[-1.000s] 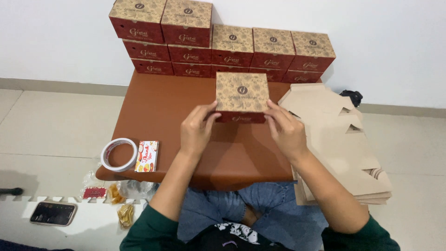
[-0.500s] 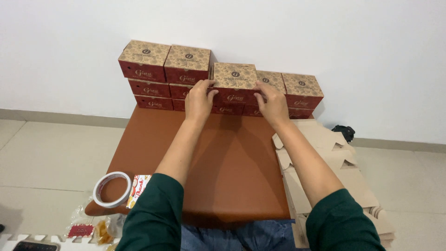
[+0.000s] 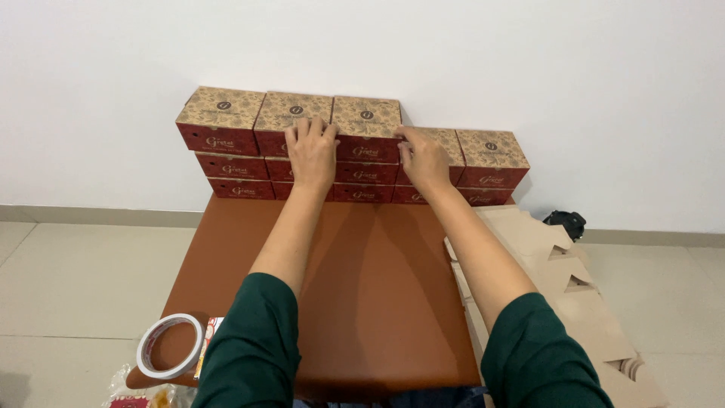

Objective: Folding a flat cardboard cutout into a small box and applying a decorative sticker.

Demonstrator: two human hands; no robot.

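A red box with a tan patterned lid [image 3: 367, 125] sits third from the left on the top row of a stack of matching boxes [image 3: 226, 143] against the white wall. My left hand [image 3: 311, 151] presses its left side and my right hand [image 3: 421, 157] grips its right side, both holding it in place. The stack stands at the far edge of a brown table [image 3: 355, 287]. Two lower boxes [image 3: 491, 162] lie to the right of the held one.
A roll of tape [image 3: 170, 345] and a small red and white packet [image 3: 206, 355] lie at the table's near left corner. A pile of flat unfolded cardboard blanks [image 3: 574, 295] lies on the floor at right. A black object [image 3: 566, 223] is by the wall.
I carried the box from the table's middle to the back and set it on the stack's top row. The view tilted up toward the wall.
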